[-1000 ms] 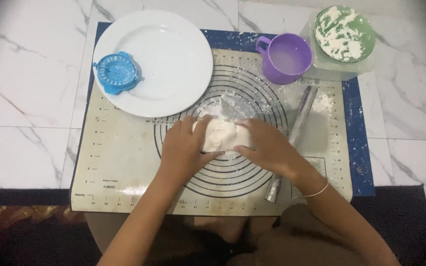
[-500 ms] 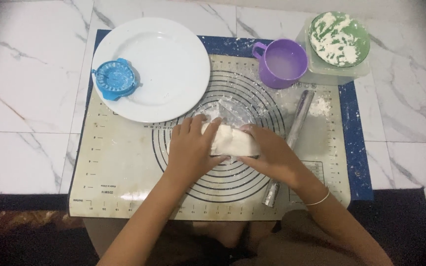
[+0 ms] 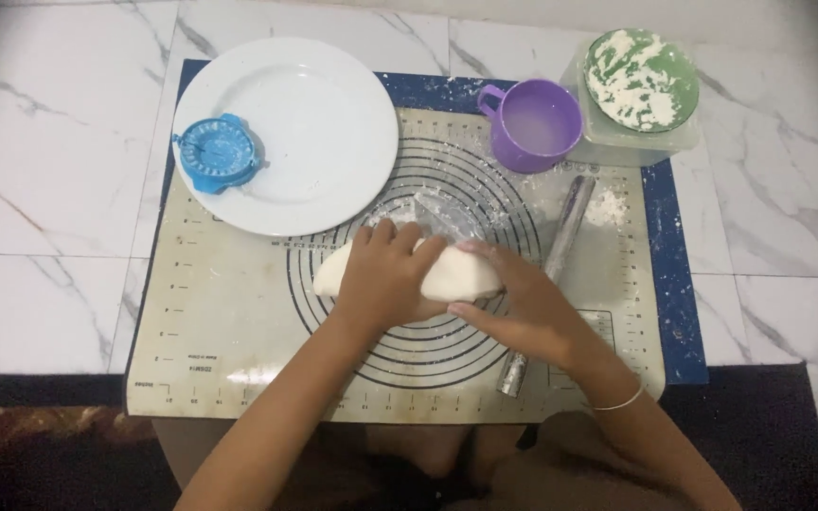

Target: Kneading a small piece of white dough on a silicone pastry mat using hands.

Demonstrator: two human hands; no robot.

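Observation:
A pale log of dough [image 3: 461, 276] lies across the ringed middle of a beige pastry mat [image 3: 210, 322]. My left hand [image 3: 385, 276] presses over its left half, with the dough's left tip showing past my fingers. My right hand [image 3: 513, 308] cups its right end from the near side. Both hands are closed around the dough.
A white plate [image 3: 319, 123] at the back left carries a blue dumpling press [image 3: 217, 153]. A purple cup [image 3: 534, 125] and a green flour-dusted bowl [image 3: 641, 80] in a clear tub stand at the back right. A metal rolling pin [image 3: 560, 248] lies right of my hands. Marble floor surrounds the mat.
The dough has gone from a rounded lump to a longer log stretched left and right. My hands have spread apart along it.

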